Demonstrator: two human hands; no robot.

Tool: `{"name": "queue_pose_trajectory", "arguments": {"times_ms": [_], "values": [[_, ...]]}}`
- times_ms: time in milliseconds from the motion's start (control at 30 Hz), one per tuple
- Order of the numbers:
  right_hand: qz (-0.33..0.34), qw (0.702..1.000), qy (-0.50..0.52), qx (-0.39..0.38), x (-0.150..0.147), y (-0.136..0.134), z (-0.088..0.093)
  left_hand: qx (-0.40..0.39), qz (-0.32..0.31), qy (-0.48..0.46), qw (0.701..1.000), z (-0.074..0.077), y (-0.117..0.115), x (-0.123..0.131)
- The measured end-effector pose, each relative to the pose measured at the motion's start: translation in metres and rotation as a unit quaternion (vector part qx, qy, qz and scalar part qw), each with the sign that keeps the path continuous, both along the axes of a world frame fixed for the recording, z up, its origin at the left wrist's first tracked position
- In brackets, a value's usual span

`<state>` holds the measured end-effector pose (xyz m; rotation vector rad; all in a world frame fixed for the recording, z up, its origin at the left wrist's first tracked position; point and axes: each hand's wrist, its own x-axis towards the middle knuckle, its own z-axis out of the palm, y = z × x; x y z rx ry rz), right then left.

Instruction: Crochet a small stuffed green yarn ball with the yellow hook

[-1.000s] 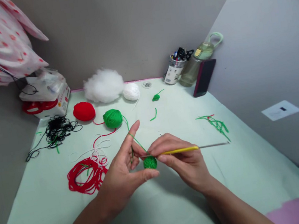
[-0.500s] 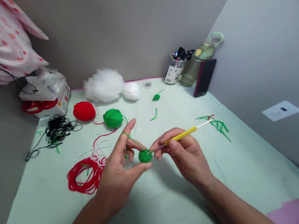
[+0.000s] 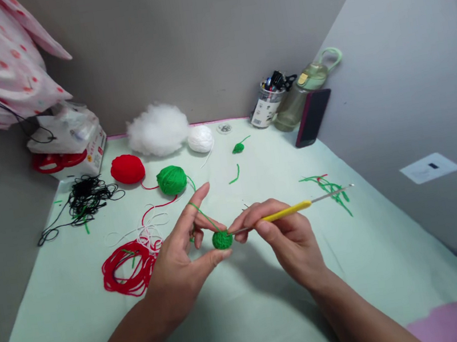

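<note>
Between its thumb and fingers, my left hand (image 3: 187, 252) pinches a small round green crochet piece (image 3: 223, 240). Green yarn (image 3: 204, 216) runs from the piece up over my raised left index finger. My right hand (image 3: 284, 234) grips a crochet hook (image 3: 287, 211) with a yellow handle and metal ends. The hook's left tip meets the top right of the piece; whether it sits inside a stitch is hard to make out. Its other end points right, over some green yarn scraps (image 3: 336, 194). Behind my left hand lies a green yarn ball (image 3: 171, 180).
At the back are a red yarn ball (image 3: 127, 169), white stuffing (image 3: 158, 130), a white yarn ball (image 3: 200, 139) and a small green crocheted bit (image 3: 237, 148). Left lie tangled black cord (image 3: 89, 197) and coiled red yarn (image 3: 127, 271). A bottle (image 3: 290, 108) and phone (image 3: 313, 118) stand back right.
My right hand has shifted slightly right and tilted the hook: its far end is lower and further right, its handle flatter. My left hand keeps its pinch on the green piece.
</note>
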<state>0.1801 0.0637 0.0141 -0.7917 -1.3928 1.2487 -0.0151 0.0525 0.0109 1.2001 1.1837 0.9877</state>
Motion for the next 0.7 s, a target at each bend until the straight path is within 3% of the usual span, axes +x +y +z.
{"name": "queue_pose_trajectory", "arguments": {"times_ms": [167, 400, 700], "values": [[0.027, 0.998, 0.049, 0.009, 0.000, 0.003, -0.007, -0.021, -0.025, -0.034, 0.999, 0.001, -0.001, -0.003], [0.055, 0.989, 0.127, -0.045, -0.005, 0.005, -0.014, -0.022, -0.043, -0.093, 0.994, 0.001, -0.001, -0.005], [0.013, 0.997, 0.060, 0.055, -0.011, 0.004, -0.021, -0.059, -0.050, -0.147, 0.986, 0.000, 0.002, -0.001]]}}
